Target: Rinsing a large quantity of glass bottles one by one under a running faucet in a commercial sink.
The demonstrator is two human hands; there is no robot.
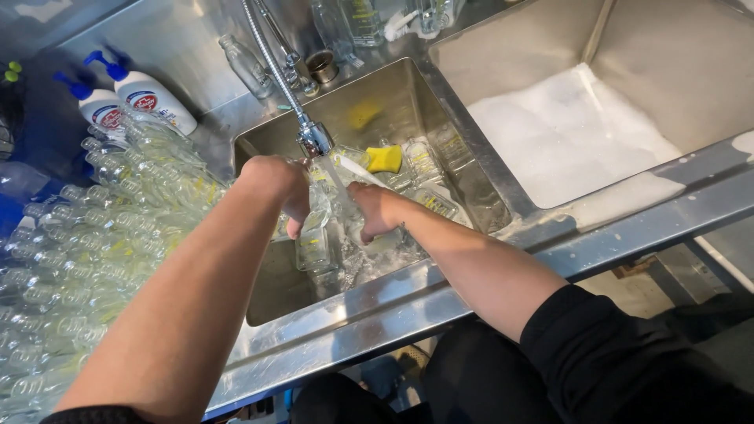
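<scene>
We hold a clear glass bottle (326, 206) under the tap (314, 137), over the left sink (267, 290). Our left hand (279, 184) is closed around the bottle, and our right hand (375, 210) is closed on it from the other side. The bottle stands nearly up and down, with its long side going from the tap toward the sink floor; we cannot tell which end is the top, because water and fingers hide it. Under our hands more bottles (428, 177) lie in the sink, too mixed up in the water to count. One yellow sponge (384, 159) sits just behind them. On our left a big heap of clean bottles (86, 251) lies on its side, far too many to count. Behind the heap stand two white pump bottles (133, 98) with blue tops. The right sink (565, 133) is full of white foam. At the back, a few more bottles (247, 67) stand by the wall.
</scene>
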